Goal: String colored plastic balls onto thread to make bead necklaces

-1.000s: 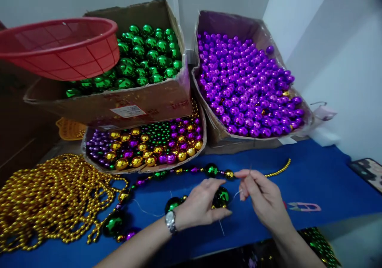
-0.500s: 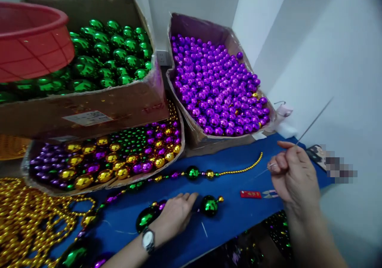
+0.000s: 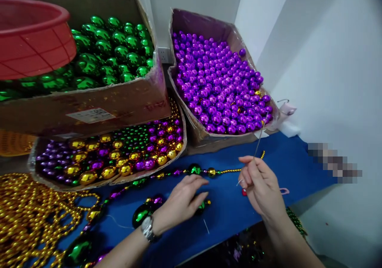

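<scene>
Head view: right hand (image 3: 262,188) pinches needle (image 3: 260,137); left hand (image 3: 179,204) on bead strand (image 3: 143,214).

1. The left hand (image 3: 179,204) covers most of a green bead (image 3: 200,206); only its right edge shows.
2. The red basket (image 3: 32,41) is cut off by the left edge (it also hides part of the green bead box (image 3: 89,104)).
3. A pixelated patch (image 3: 334,162) at the right conceals whatever lies there.
4. The gold bead strands (image 3: 32,220) run off the bottom left corner.
5. The right hand (image 3: 262,188) hides the needle's (image 3: 260,138) lower end.
</scene>
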Action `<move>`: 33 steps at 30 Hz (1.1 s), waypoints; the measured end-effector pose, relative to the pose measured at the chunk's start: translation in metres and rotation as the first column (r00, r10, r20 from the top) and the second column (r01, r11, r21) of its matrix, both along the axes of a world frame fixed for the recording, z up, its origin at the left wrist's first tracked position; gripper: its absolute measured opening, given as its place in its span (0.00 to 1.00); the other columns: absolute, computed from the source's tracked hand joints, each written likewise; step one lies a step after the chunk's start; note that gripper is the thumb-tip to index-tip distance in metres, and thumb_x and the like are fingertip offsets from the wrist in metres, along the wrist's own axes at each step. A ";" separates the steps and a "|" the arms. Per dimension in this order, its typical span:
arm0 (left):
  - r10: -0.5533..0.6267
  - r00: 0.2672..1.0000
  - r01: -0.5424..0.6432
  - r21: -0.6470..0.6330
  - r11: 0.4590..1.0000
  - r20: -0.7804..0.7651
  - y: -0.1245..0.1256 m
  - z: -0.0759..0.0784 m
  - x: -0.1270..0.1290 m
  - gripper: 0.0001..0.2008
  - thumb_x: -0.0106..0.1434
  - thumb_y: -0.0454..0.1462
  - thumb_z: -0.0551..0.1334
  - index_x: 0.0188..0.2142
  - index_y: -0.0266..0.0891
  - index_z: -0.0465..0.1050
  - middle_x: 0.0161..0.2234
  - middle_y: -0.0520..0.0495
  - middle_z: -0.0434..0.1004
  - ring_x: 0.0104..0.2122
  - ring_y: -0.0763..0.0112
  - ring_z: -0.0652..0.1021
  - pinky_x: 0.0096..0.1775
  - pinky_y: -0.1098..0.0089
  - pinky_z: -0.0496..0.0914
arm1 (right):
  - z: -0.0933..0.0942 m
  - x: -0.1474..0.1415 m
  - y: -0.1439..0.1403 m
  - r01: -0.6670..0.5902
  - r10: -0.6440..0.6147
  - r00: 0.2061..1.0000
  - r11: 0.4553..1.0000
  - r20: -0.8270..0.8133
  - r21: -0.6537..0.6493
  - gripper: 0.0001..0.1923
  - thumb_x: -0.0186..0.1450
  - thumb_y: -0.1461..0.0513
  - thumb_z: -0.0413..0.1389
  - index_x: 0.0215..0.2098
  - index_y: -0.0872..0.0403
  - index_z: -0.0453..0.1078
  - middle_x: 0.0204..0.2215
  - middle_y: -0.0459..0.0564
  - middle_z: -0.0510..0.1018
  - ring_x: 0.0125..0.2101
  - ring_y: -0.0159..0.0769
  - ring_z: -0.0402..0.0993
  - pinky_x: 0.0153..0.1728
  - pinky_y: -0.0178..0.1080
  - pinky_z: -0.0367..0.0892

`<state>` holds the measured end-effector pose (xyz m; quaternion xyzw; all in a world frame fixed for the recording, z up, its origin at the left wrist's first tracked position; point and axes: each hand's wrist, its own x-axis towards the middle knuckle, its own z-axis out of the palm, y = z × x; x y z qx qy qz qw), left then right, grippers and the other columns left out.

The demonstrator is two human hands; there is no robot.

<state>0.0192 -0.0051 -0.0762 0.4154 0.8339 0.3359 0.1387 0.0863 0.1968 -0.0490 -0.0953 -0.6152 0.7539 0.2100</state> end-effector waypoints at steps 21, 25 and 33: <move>-0.073 0.988 0.076 0.015 0.997 -0.135 0.028 -0.042 0.001 0.13 0.66 0.39 0.53 0.34 0.40 0.76 0.39 0.45 0.77 0.40 0.66 0.74 0.43 0.66 0.67 | -0.007 -0.006 -0.004 -0.021 0.009 0.996 0.991 0.088 0.133 0.14 0.66 0.53 0.52 0.43 0.53 0.69 0.22 0.44 0.70 0.17 0.26 0.61 0.18 0.30 0.58; -0.127 0.961 0.080 -0.190 0.979 -0.248 0.025 -0.050 0.014 0.11 0.66 0.40 0.53 0.35 0.40 0.72 0.35 0.45 0.75 0.37 0.65 0.73 0.41 0.65 0.66 | -0.014 -0.003 -0.003 0.016 -0.025 0.997 0.992 0.077 0.126 0.15 0.65 0.53 0.53 0.42 0.55 0.70 0.17 0.40 0.62 0.18 0.27 0.60 0.20 0.31 0.57; -0.131 0.960 0.048 -0.315 0.948 -0.248 -0.001 -0.041 0.021 0.10 0.66 0.41 0.51 0.39 0.42 0.68 0.35 0.46 0.72 0.36 0.65 0.72 0.39 0.66 0.67 | -0.024 -0.007 0.014 0.148 -0.147 0.988 0.989 0.041 -0.015 0.13 0.65 0.55 0.55 0.42 0.55 0.71 0.18 0.39 0.57 0.19 0.25 0.55 0.19 0.29 0.53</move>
